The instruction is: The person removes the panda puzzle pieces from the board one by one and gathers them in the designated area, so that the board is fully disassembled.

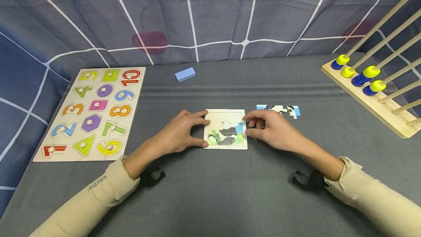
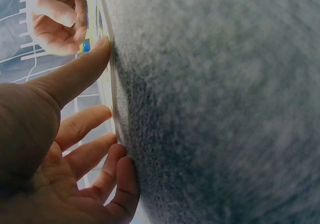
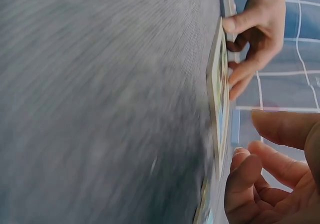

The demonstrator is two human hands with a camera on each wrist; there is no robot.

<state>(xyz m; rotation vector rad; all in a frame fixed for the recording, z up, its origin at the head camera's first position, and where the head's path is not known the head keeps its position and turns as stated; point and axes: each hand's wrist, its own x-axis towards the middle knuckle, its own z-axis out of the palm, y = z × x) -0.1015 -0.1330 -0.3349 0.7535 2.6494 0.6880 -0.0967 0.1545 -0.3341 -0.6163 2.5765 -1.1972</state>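
A small square wooden puzzle board (image 1: pixel 227 147) lies in front of me, with panda pieces (image 1: pixel 227 131) filling its lower part and bare wood above. My left hand (image 1: pixel 179 131) steadies its left edge, the thumb at the near corner and extended fingertips farther up the rim. Beside the right edge hovers my right hand (image 1: pixel 276 127), thumb and index finger apart with nothing between them; its other fingers curl loosely in the right wrist view. Loose panda puzzle pieces (image 1: pixel 284 111) lie just beyond that hand, partly covered by it.
At the left lies a large number-and-shape peg board (image 1: pixel 138 94). A blue block (image 1: pixel 185 74) is at the back. On the right stands a wooden bead rack (image 1: pixel 371 100) with tall rods and yellow and blue beads. A checked curtain (image 1: pixel 217 17) hangs behind the grey surface.
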